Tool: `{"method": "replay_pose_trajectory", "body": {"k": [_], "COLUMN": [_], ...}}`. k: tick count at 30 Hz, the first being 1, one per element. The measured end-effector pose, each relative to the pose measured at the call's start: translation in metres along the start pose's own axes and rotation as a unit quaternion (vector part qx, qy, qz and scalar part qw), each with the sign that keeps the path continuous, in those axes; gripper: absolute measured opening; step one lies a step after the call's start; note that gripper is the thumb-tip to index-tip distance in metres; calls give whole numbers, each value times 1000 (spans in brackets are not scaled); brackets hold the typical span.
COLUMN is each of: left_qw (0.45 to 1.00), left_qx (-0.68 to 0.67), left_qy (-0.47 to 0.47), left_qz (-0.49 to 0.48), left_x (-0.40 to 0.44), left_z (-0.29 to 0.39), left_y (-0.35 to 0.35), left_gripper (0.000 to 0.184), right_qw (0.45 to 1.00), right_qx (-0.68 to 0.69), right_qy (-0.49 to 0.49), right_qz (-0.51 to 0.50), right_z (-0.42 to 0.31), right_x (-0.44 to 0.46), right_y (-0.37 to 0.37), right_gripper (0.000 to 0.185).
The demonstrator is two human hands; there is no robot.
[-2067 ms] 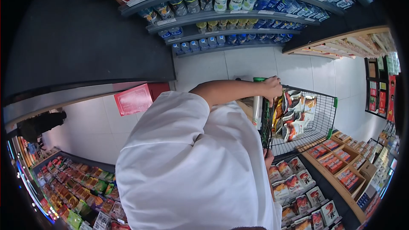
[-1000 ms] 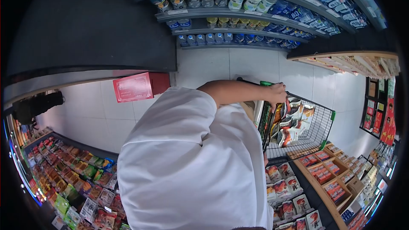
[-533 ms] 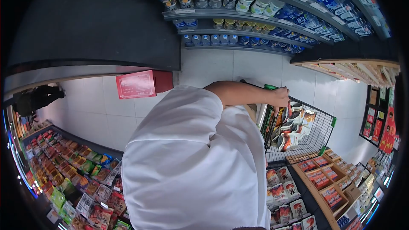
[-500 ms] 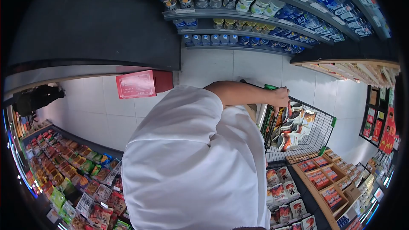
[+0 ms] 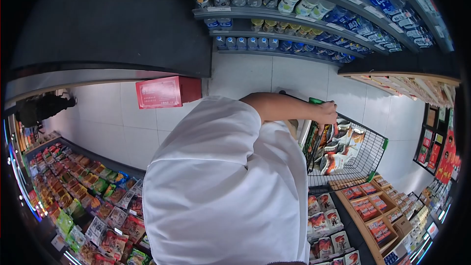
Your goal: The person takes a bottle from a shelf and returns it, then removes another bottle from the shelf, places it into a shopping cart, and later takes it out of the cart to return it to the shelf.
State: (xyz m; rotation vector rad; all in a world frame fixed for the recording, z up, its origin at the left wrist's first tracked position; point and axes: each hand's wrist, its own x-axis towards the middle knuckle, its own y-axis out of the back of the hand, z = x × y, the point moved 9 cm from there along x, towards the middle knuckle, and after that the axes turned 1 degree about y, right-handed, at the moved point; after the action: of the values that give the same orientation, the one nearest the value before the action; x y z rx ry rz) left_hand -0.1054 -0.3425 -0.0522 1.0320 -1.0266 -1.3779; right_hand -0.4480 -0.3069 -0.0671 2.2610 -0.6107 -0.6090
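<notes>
From a wide white sleeve my bare left forearm reaches across to my left hand (image 5: 327, 114), at the near side of a wire shopping cart (image 5: 378, 149). Its thumb and a finger hang down, spread apart, close over the packets (image 5: 338, 152) in the cart. I make out nothing held in it, though its underside is partly hidden. The packets are white, orange and brown and lie slanted against each other. A green handle end (image 5: 315, 101) is just beside my wrist. My right hand is out of sight; my white shirt (image 5: 221, 196) fills the lower middle.
Shelves of bottled drinks (image 5: 294, 0) line the top. A red carton (image 5: 159, 93) stands on the tiles by a dark counter (image 5: 113, 24). Snack displays (image 5: 98, 206) fill the lower left, white packs (image 5: 326, 221) and wooden bins (image 5: 380, 228) the lower right. A person (image 5: 44, 108) is far left.
The whole view has shifted slightly. My left hand stays at the cart's near side, with a finger now showing more clearly over the packets.
</notes>
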Motion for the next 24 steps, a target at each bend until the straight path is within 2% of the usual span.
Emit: {"method": "replay_pose_trajectory", "body": {"k": [7,10,11,12,13,14,15,16,17,18,19,20,21,22,23,24], "left_qw": [999,980,940,877,850,823,819,754,697,624,596,534,481,432,403,399], "left_qx": [26,-109,-229,-344,-309,-284,-213,-311,-317,-304,-241,-203,-57,-15,-80,-67], "left_qy": [17,53,26,1,70,130,178,260,344,436,448,514,533,550,604,636], "left_qz": [22,159,253,336,421,474,501,516,544,573,621,640,693,714,683,657], "left_x": [-11,-47,-73,-107,-148,-185,-223,-264,-310,-359,-406,-451,-492,-528,-554,-572], "left_z": [2,-18,-36,-62,-92,-125,-154,-194,-228,-247,-283,-300,-298,-306,-319,-332], "left_y": [19,53,78,100,115,111,113,101,88,88,67,61,69,60,51,50], "left_gripper": [69,46,35,23,13,8,8,9,11,12,15,11,20,36,58,62], "right_qw": [1000,1000,1000,1000,999,999,999,999,1000,1000,999,999,999,1000,1000,998], "right_qx": [6,16,24,28,33,37,36,34,23,13,7,-3,2,7,29,51], "right_qy": [-6,-4,-5,-7,-6,-7,1,9,13,20,34,43,34,25,-1,-27], "right_qz": [-7,-12,-13,-12,-7,-1,17,35,14,-5,2,2,-1,-4,-1,3], "right_z": [7,2,0,-1,-1,0,1,3,3,1,-3,-2,0,0,12,32], "right_x": [-1,2,3,3,3,2,2,2,2,4,5,6,5,5,4,1], "right_y": [-1,2,2,2,2,0,2,3,4,3,3,3,3,3,0,-4], "right_gripper": [41,41,41,41,41,41,40,39,39,38,38,39,39,39,40,40]}}
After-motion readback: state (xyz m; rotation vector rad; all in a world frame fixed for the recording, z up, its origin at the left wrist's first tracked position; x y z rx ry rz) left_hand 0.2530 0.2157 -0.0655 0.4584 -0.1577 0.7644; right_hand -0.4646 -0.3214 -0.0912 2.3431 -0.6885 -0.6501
